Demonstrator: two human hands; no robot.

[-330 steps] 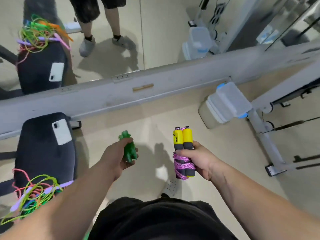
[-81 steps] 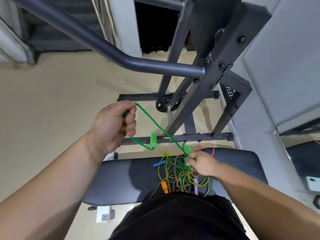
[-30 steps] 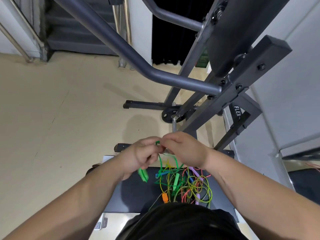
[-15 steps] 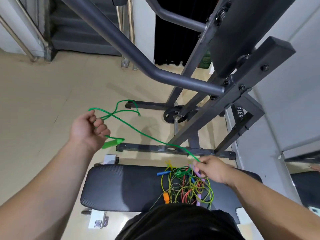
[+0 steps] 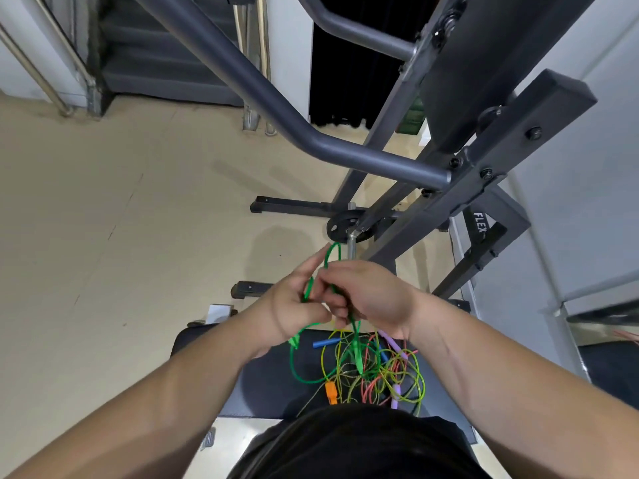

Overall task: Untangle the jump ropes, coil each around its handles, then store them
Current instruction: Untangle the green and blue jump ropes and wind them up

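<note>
A tangle of thin jump ropes (image 5: 377, 369) in yellow-green, red, purple and blue lies on the black padded bench (image 5: 266, 378) right below me. Both hands meet above it. My left hand (image 5: 294, 305) holds gathered loops of the green rope (image 5: 332, 252), and a green handle (image 5: 294, 340) dangles under it. My right hand (image 5: 366, 293) pinches the same green rope beside the left fingers. The cord runs down past a second green handle (image 5: 358, 357) into the tangle. An orange handle (image 5: 331, 392) and a purple handle (image 5: 396, 395) stick out of the pile.
A dark grey gym rack with a thick bent bar (image 5: 311, 140) rises just beyond the bench. Its feet and a small weight plate (image 5: 342, 226) stand on the beige floor (image 5: 121, 236). White walls close the right side. Stairs are at the far left.
Half a second ago my hands were apart, stretching the green rope from upper left down to the tangle. Now they have come together above the bench, and the rope hangs in loops.
</note>
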